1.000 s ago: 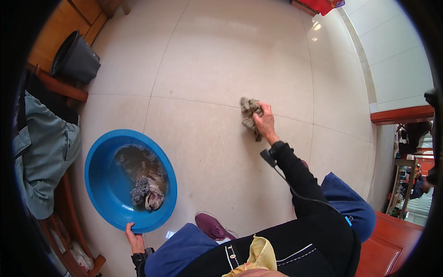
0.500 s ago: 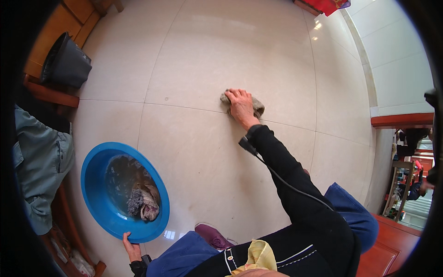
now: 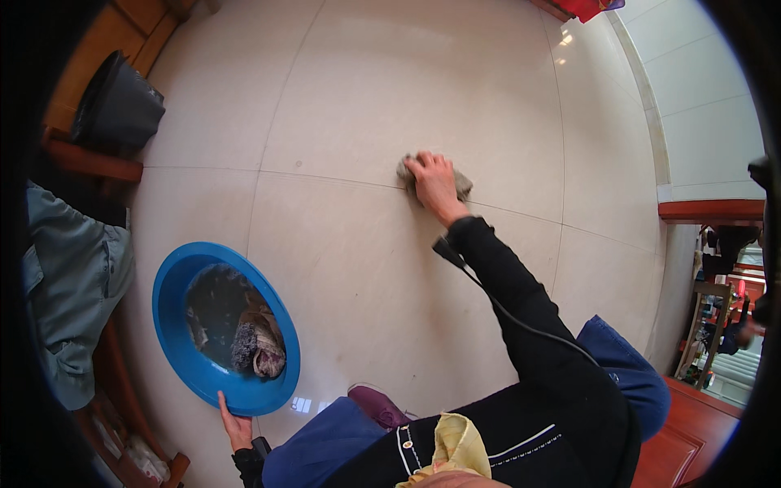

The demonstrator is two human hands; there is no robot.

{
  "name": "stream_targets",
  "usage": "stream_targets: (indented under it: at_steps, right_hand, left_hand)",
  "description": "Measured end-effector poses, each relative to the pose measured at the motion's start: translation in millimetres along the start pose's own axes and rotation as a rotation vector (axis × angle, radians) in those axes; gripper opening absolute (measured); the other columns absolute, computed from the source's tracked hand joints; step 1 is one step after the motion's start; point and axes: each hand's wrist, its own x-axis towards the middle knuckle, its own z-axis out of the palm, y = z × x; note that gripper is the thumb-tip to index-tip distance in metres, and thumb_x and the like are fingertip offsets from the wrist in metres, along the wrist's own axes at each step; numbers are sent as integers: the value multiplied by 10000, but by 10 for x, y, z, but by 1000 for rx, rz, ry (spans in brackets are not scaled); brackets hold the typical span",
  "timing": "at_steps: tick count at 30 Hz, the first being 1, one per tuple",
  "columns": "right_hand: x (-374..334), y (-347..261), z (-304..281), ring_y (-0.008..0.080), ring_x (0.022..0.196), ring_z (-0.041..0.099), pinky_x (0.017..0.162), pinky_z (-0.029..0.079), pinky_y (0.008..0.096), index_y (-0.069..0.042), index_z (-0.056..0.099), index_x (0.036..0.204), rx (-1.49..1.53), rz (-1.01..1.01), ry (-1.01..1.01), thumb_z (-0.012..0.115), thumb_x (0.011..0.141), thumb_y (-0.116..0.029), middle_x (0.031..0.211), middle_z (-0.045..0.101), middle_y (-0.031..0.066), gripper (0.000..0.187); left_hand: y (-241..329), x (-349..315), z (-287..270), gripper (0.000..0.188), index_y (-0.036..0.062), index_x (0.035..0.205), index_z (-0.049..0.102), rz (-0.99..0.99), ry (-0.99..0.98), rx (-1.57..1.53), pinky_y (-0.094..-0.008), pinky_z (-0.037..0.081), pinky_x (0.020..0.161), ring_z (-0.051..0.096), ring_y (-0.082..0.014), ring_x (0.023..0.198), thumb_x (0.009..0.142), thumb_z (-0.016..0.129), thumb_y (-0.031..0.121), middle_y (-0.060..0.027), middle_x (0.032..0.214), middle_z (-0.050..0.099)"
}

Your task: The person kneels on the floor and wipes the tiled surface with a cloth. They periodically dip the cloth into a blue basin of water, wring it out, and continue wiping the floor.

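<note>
My right hand (image 3: 438,189) presses a crumpled grey-brown rag (image 3: 462,186) against the pale tiled floor, its fingers bent over the cloth. The rag lies across a tile joint. At the lower left my left hand (image 3: 236,426) grips the near rim of a blue plastic basin (image 3: 175,346); part of its fingers is hidden by the rim. Murky grey water (image 3: 213,317) with some froth is inside the basin. A bunched wet cloth (image 3: 268,350), brownish and fuzzy grey, lies in it toward the right wall.
A dark grey bin (image 3: 122,106) stands by wooden furniture at the upper left. Grey-green clothing (image 3: 77,285) hangs along the left side. A black cable (image 3: 521,331) runs along my right arm. My maroon shoe (image 3: 378,407) is right of the basin. White wall tiles (image 3: 708,130) border the right.
The whole view has shifted slightly. My right hand has turned a little on the rag, its thumb now showing more. Water in the basin has swirled.
</note>
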Motion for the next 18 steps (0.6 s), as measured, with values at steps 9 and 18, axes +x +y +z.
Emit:
stream_targets:
  at_steps: [9,18]
  right_hand:
    - [-178,375,-323,367,1080,549,926,480,418,-115,618,1214,524,98,-50,639,757,-55,1169,582,142,462]
    - [520,53,403,359,1233,472,1033,397,447,-45,531,1292,328,131,93,653,783,-126,1351,507,170,529]
  left_hand:
    - [277,-486,1158,479,15,1344,503,1068,190,879,-377,362,1065,481,-275,1263,953,600,275,-145,1374,509]
    - [-295,-839,2507,744,4,1428,391,1019,-537,1410,-431,365,1079,447,-374,1292,775,728,121,-215,1385,452]
